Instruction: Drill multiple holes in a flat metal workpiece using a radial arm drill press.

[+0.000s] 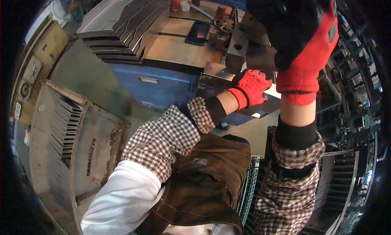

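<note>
Both my hands wear red work gloves with black coating. My left hand [253,88] reaches forward at the middle, fingers curled at the edge of a dark metal sheet [266,108] that tilts toward me. A bright reflection lies beside its fingertips. My right hand [303,41] is raised high and close to the camera, big in the upper right. Its fingers merge into a dark mass and run out past the top edge, so their pose is hidden. Just left of it stands a steel block [237,47] with a round hole.
Behind is a workbench [175,49] with a phone-like dark device [198,33], a wrench [202,11] and a small red bottle [175,2]. Stacked metal panels [122,21] overhang its left part. A blue drawer cabinet [152,84] sits below. A rusty metal bin [95,149] stands left; racks line the right.
</note>
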### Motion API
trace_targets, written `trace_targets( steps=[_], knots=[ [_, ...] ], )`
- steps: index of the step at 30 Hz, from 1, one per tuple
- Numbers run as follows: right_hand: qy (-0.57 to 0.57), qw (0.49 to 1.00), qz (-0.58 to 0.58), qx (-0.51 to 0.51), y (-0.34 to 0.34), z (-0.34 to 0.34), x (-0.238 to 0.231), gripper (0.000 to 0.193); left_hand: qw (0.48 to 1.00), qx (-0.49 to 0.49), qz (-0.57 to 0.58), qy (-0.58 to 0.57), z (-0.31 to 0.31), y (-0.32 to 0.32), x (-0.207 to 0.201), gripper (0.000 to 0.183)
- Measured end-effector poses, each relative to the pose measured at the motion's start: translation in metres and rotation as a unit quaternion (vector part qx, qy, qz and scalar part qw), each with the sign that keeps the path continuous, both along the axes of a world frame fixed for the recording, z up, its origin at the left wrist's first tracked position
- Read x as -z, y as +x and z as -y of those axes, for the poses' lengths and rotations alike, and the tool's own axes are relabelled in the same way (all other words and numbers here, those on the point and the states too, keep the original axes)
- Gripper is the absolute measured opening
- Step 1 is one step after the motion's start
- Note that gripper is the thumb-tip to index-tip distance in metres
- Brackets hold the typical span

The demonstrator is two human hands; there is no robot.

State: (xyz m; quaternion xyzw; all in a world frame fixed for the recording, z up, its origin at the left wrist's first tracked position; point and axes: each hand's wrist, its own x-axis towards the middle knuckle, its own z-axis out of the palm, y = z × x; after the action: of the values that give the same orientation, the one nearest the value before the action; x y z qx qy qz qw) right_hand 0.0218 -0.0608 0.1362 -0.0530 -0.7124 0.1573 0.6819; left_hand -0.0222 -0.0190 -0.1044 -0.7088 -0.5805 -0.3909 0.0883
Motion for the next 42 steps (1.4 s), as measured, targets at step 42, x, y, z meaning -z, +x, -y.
trace_targets(
  steps=[42],
  knots=[
    [-0.174,0.790,-0.039,-0.587,-0.008,0.006,0.005,0.050,0.986,-0.061,-0.115,-0.102,0.020,0.003,-0.025,0.046]
  ],
)
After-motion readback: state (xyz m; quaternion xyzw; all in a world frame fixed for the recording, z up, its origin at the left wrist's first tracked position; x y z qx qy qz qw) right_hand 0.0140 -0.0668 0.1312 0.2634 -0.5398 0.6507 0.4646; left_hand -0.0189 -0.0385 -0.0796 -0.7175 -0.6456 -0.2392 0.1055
